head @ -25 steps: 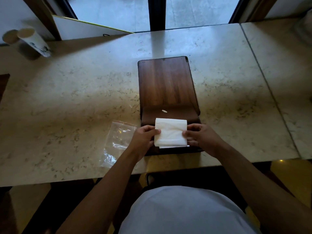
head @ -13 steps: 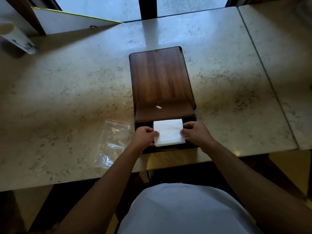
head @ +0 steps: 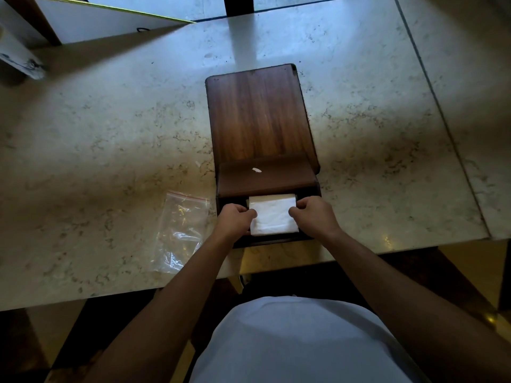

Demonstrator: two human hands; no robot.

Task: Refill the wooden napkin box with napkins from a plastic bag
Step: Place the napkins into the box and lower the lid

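A dark wooden napkin box [head: 260, 117] lies on the marble table, its lid flipped open away from me. A white stack of napkins [head: 272, 215] sits in the box's near compartment. My left hand [head: 235, 219] grips the stack's left edge and my right hand [head: 313, 215] grips its right edge, fingers curled down beside it into the box. An empty clear plastic bag [head: 181, 230] with a red zip strip lies flat on the table just left of the box.
The marble table [head: 110, 139] ends close to my body; a seam to a second slab [head: 470, 78] runs on the right. A paper cup [head: 16, 59] lies at the far left. A small white scrap [head: 256, 170] rests on the box's inner flap.
Both hands have lowered the napkin stack from above the box's front edge down into the near compartment. The camera has tilted closer over the box.
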